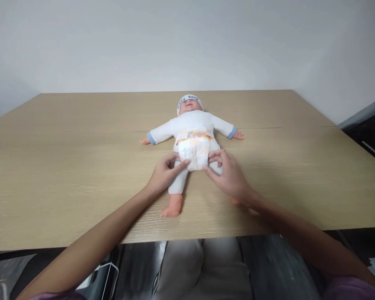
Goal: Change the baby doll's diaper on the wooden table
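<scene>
A baby doll (192,121) lies on its back, arms spread, in a white suit with blue cuffs and a cap with blue lettering. Around its hips is a white diaper (193,152) with an orange printed waistband. My left hand (167,173) pinches the diaper's edge at the leg on the left, thumb on the front. At the opposite leg edge, my right hand (228,173) has its thumb and fingertips closed on the diaper's side. My right hand and wrist hide most of the doll's leg on the right.
The wooden table (81,166) has a thin seam running across it behind the doll's arms. A pale wall (175,46) stands behind. A dark object (371,129) is beside the table's right edge. Below the front edge are my legs (203,266) in grey trousers.
</scene>
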A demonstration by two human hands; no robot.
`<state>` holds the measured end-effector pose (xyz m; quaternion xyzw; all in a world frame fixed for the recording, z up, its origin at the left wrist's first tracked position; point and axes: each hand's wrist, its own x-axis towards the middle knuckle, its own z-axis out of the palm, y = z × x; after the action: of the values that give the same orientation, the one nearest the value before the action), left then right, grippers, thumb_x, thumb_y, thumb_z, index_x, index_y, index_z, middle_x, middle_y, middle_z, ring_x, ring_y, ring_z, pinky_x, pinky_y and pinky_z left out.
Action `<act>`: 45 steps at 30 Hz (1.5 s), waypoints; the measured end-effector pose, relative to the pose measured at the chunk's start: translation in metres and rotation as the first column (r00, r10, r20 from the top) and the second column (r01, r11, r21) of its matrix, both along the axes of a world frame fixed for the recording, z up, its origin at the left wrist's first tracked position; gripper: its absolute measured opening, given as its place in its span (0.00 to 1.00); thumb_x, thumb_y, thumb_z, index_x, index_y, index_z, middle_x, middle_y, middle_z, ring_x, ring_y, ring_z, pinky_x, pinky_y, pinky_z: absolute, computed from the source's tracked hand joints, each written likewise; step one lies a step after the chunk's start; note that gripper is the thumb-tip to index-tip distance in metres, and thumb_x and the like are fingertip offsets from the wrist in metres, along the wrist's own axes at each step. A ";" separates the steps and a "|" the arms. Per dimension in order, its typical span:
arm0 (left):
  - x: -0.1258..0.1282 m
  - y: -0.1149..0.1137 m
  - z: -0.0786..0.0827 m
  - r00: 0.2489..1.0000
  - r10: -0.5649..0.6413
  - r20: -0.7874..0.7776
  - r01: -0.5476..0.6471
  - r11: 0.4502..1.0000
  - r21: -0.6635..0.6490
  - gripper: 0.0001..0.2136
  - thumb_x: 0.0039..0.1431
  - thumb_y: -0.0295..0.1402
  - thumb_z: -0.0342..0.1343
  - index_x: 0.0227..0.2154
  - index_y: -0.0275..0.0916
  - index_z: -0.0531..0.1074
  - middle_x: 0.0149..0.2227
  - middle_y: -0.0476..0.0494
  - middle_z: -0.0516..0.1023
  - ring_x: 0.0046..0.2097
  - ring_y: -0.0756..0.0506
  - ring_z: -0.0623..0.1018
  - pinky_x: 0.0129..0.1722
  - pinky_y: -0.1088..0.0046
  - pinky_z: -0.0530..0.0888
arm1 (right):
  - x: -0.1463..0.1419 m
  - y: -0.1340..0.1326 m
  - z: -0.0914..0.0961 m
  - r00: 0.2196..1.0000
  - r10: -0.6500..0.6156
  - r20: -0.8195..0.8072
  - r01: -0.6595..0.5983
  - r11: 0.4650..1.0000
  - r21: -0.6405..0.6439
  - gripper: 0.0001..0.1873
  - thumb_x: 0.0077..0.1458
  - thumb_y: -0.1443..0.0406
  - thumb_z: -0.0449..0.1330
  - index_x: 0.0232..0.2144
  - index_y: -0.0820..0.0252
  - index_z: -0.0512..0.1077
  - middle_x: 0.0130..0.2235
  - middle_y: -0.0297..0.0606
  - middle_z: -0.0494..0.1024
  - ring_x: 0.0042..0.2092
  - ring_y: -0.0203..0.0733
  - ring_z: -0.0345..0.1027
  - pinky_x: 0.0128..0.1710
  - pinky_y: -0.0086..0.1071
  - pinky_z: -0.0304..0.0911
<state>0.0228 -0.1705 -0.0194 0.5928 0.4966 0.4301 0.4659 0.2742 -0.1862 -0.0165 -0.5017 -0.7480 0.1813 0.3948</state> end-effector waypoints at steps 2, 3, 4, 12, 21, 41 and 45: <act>0.000 0.001 0.000 0.999 0.001 0.033 -0.001 1.000 -0.010 0.20 0.65 0.54 0.70 0.37 0.40 0.81 0.37 0.47 0.80 0.39 0.45 0.75 0.41 0.68 0.69 | 0.004 0.004 0.006 0.998 -0.018 -0.062 0.014 0.998 -0.068 0.13 0.65 0.59 0.69 0.46 0.50 0.69 0.48 0.39 0.87 0.52 0.56 0.82 0.51 0.48 0.71; 0.000 0.002 0.000 0.999 0.000 0.049 0.000 1.000 -0.011 0.20 0.65 0.55 0.70 0.36 0.40 0.81 0.37 0.47 0.80 0.40 0.45 0.75 0.41 0.69 0.69 | 0.006 0.005 0.009 0.997 -0.030 -0.072 0.023 0.994 -0.104 0.13 0.65 0.58 0.70 0.44 0.50 0.69 0.47 0.38 0.88 0.51 0.55 0.83 0.49 0.46 0.70; 0.000 0.002 0.000 0.998 -0.001 0.060 0.001 1.000 -0.009 0.21 0.65 0.55 0.69 0.36 0.40 0.81 0.37 0.47 0.80 0.40 0.45 0.75 0.41 0.69 0.69 | 0.008 0.006 0.012 0.997 -0.042 -0.067 0.032 0.990 -0.135 0.13 0.65 0.57 0.71 0.43 0.50 0.70 0.45 0.37 0.88 0.50 0.54 0.84 0.48 0.45 0.70; 0.000 0.003 0.002 0.999 -0.001 0.034 0.001 1.000 -0.014 0.22 0.64 0.56 0.70 0.34 0.40 0.81 0.35 0.47 0.79 0.37 0.45 0.75 0.38 0.69 0.69 | 0.009 0.002 0.022 0.983 -0.053 0.173 0.058 0.998 -0.023 0.08 0.67 0.58 0.72 0.38 0.51 0.79 0.40 0.35 0.90 0.44 0.54 0.79 0.52 0.49 0.63; -0.003 0.006 0.002 0.999 0.003 0.036 -0.002 1.000 -0.010 0.21 0.63 0.56 0.70 0.32 0.40 0.80 0.34 0.45 0.81 0.36 0.45 0.76 0.34 0.69 0.70 | 0.006 0.006 0.008 0.999 0.029 0.046 -0.026 0.998 -0.058 0.10 0.70 0.56 0.68 0.35 0.52 0.79 0.41 0.37 0.86 0.45 0.52 0.74 0.49 0.44 0.68; -0.031 -0.002 -0.012 0.959 0.228 -0.170 -0.122 0.869 0.480 0.16 0.75 0.44 0.61 0.57 0.41 0.74 0.53 0.37 0.85 0.48 0.42 0.81 0.55 0.59 0.77 | 0.043 0.002 -0.002 1.000 -0.007 -0.005 0.008 0.973 0.230 0.15 0.73 0.59 0.60 0.58 0.53 0.79 0.51 0.46 0.82 0.52 0.54 0.77 0.55 0.52 0.74; -0.031 0.038 -0.013 0.906 0.288 -0.310 0.008 0.722 0.692 0.21 0.78 0.47 0.51 0.63 0.41 0.74 0.65 0.31 0.78 0.66 0.34 0.76 0.67 0.48 0.71 | 0.051 0.045 -0.008 0.991 0.092 0.096 -0.118 0.941 0.317 0.26 0.76 0.55 0.56 0.71 0.53 0.70 0.68 0.49 0.78 0.70 0.57 0.70 0.72 0.58 0.64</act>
<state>-0.0086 -0.1326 -0.0326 0.7554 0.4327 0.4867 0.0718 0.3256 -0.1407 -0.0248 -0.3967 -0.8085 0.0573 0.4310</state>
